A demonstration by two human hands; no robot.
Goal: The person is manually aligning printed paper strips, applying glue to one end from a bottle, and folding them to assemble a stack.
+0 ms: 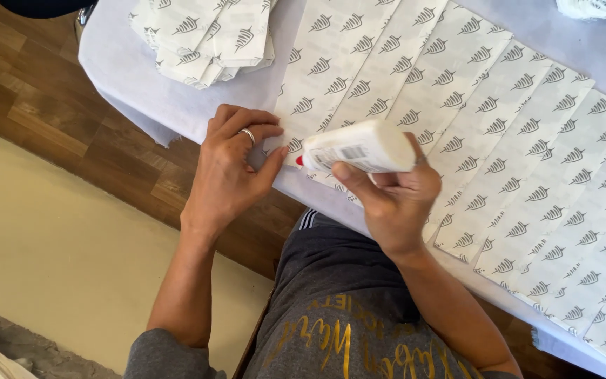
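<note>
Here a white glue bottle (358, 147) is gripped in the closed right hand (394, 200), its red tip beside the near corner of a printed paper sheet (331, 52), which is pressed flat by the left hand (229, 172) with fingers extended.

We see a surface covered in a pale lavender-white cloth (142, 91). A row of overlapping white paper sheets printed with grey leaf marks (499, 140) lies fanned across it. A loose stack of the same printed paper (205, 35) sits near its far corner, apart from the row.
</note>
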